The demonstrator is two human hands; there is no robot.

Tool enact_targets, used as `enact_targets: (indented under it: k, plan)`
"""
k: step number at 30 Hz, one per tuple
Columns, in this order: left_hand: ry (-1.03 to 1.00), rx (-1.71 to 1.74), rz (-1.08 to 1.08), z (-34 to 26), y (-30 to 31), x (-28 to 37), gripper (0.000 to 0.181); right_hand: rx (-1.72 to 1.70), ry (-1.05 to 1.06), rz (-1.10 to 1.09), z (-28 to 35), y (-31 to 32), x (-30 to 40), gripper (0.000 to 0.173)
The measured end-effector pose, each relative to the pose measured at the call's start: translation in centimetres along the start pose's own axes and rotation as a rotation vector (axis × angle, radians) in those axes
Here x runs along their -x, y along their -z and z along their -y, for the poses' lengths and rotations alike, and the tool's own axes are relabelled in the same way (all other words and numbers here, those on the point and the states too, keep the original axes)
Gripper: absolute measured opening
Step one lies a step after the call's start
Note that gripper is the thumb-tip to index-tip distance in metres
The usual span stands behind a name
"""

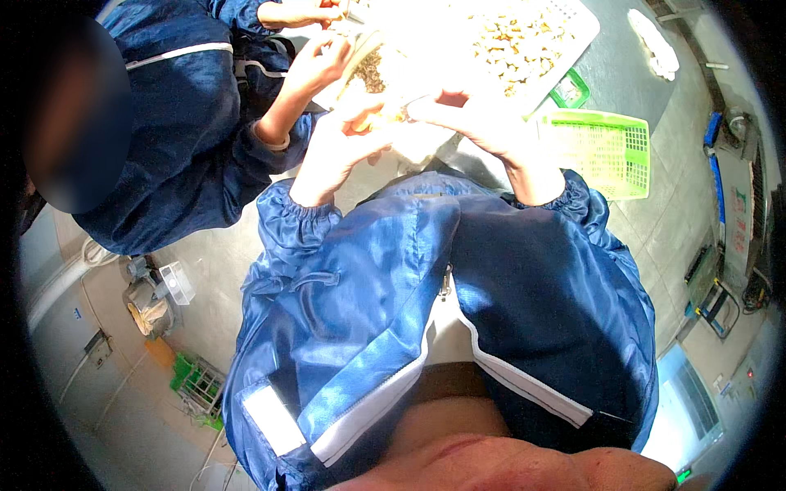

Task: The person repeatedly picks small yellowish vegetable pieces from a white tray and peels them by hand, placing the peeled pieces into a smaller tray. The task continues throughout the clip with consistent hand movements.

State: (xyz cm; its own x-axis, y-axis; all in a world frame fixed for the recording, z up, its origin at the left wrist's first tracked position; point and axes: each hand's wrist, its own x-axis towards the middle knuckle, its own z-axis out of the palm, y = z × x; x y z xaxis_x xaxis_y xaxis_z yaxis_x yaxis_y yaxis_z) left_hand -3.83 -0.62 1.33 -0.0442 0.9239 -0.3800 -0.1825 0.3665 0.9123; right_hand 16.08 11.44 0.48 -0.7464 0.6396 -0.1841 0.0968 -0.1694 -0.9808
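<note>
My left hand (344, 144) has its fingers curled around a small yellowish-orange piece (367, 124), just in front of my body. My right hand (485, 126) reaches in from the other side, its thumb pointing at the left fingertips. Close to that thumb tip is a small dark thing (405, 113); glare hides what it is and whether the right fingers grip it. Beyond my hands, a white tray (580, 27) bears many small pale-yellow pieces (522, 46), partly washed out by light. A brown crumbly heap (368, 70) lies in a pale container past my left hand.
At my left, a co-worker in a dark blue jacket (178, 123) works with both hands, one hand (325, 58) near mine. To my right are a light-green perforated basket (638, 153), a small green tray (580, 86) and a crumpled white item (654, 46) on the grey tabletop (620, 80).
</note>
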Motion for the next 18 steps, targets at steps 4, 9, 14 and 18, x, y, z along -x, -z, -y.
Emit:
enact_targets:
  k: [4,9,14,18]
  plan:
    - [0.035,-0.003,0.055,0.3,0.9,-0.1,0.051,-0.226,-0.074,0.023,-1.0,0.4,-0.3,0.027]
    - [-0.062,-0.145,0.057,0.0,0.3,0.3,0.051,-0.056,0.006,0.029,-0.3,-0.2,0.1,0.027]
    - [-0.065,-0.207,0.093,-0.6,0.1,0.1,0.051,-0.295,-0.077,0.052,-2.0,0.2,0.0,0.025]
    - [-0.21,-0.278,0.026,0.5,-0.4,0.0,0.053,-0.163,-0.015,0.034,-0.5,-0.6,0.5,0.022]
